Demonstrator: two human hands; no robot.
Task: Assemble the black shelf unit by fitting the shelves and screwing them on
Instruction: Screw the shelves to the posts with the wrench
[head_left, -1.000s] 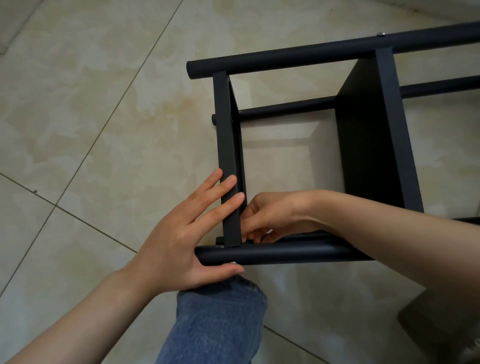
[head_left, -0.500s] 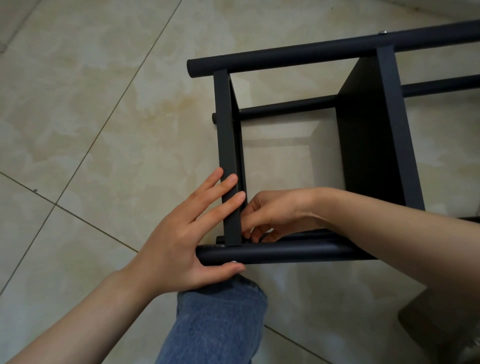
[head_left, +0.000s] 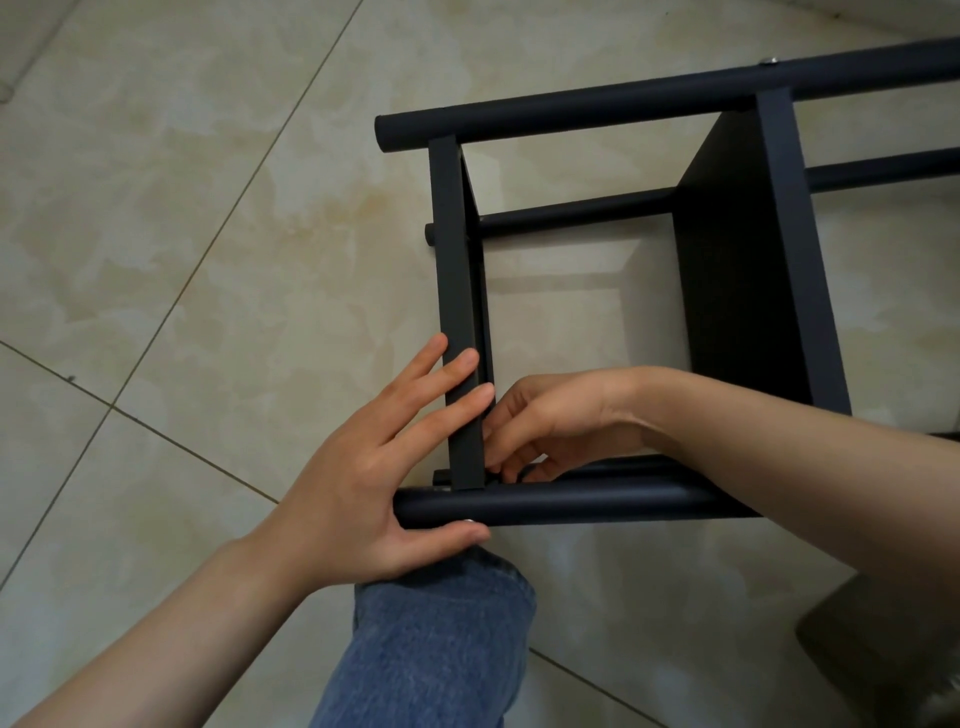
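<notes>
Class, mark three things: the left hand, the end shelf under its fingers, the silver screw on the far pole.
left hand (head_left: 356, 486), head view, back of hand
end shelf (head_left: 453, 260), head view, top edge
silver screw (head_left: 768, 61), head view, its head

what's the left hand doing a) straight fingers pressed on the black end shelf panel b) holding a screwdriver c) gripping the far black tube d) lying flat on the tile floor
a: the left hand lays straight fingers across the edge of the black end shelf panel, its thumb against the near round black tube.

Soft, even light; mild sheen on floor tiles (head_left: 182, 234). Faint shadow under my shelf unit (head_left: 743, 291). Edges bow; bottom-right corner blurred.
</notes>
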